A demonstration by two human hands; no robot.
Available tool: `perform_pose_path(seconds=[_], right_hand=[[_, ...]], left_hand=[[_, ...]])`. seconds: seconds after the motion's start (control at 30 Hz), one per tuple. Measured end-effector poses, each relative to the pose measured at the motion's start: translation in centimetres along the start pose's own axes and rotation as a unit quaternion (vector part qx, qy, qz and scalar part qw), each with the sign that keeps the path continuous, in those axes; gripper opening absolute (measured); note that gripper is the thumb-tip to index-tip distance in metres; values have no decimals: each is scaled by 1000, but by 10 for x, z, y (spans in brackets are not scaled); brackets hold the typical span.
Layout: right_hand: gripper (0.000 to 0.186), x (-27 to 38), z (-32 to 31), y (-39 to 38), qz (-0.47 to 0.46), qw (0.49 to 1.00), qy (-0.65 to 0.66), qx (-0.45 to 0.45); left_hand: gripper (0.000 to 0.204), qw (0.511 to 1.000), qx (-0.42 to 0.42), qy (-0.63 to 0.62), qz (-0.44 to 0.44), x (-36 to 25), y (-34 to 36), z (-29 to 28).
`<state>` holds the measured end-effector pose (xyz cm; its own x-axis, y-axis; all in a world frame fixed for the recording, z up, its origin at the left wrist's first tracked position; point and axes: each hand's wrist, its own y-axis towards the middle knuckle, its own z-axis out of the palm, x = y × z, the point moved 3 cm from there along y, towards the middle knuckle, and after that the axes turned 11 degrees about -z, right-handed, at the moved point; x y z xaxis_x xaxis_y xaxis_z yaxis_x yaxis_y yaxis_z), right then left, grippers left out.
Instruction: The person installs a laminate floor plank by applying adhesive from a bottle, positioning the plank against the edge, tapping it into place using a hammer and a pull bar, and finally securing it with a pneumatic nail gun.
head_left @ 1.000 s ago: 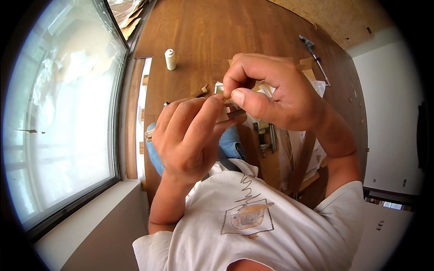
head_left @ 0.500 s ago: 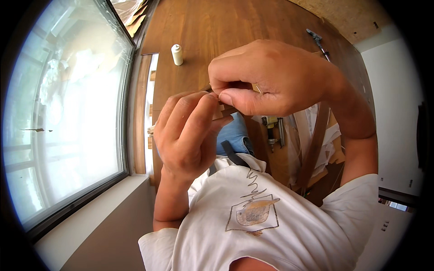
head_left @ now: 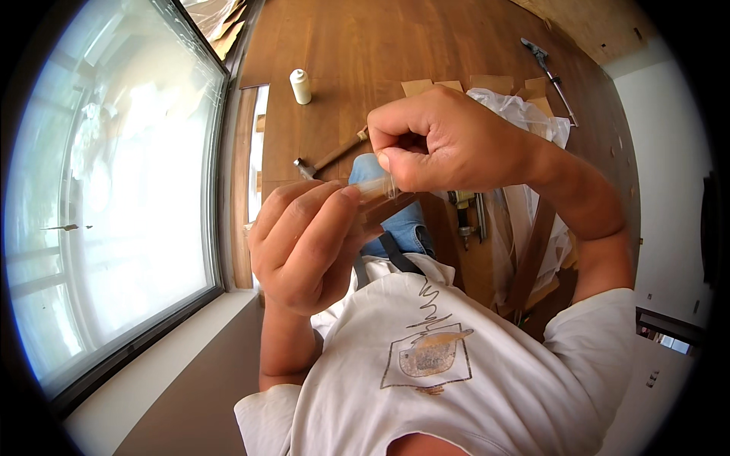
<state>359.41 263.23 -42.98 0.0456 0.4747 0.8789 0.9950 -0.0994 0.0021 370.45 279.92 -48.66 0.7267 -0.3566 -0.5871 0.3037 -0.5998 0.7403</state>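
Note:
My left hand is closed, its fingers wrapped round a small brown piece in front of my chest. Most of that piece is hidden, so its exact kind is unclear. A clear tape-like strip runs along its top toward my right hand. There, thumb and forefinger pinch the end of the strip, while the other fingers stay curled. Beyond my hands a hammer with a wooden handle lies on the brown wooden floor, close to my knee in blue jeans.
A white squeeze bottle stands at the far left. To my right are a nail gun, brown boards and crumpled clear plastic by cardboard pieces. A long-handled floor tool lies farther off. A glass window borders my left.
My hands have come apart slightly, and a clear strip now shows between them. My left hand is a little lower. The hammer has come into plainer view.

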Motion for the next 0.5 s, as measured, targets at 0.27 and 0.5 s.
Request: perform_pose_path(seconds=[0.27,0.5], right_hand=[[12,-44,-13,-14,-7,992,-111,-59],[13,-66,-28,-16,-3,984,-167,-57]], left_hand=[[42,1000,-13,-12,12,3,-9,-3],[46,999,31,-7,-4,8,-12,-9]])
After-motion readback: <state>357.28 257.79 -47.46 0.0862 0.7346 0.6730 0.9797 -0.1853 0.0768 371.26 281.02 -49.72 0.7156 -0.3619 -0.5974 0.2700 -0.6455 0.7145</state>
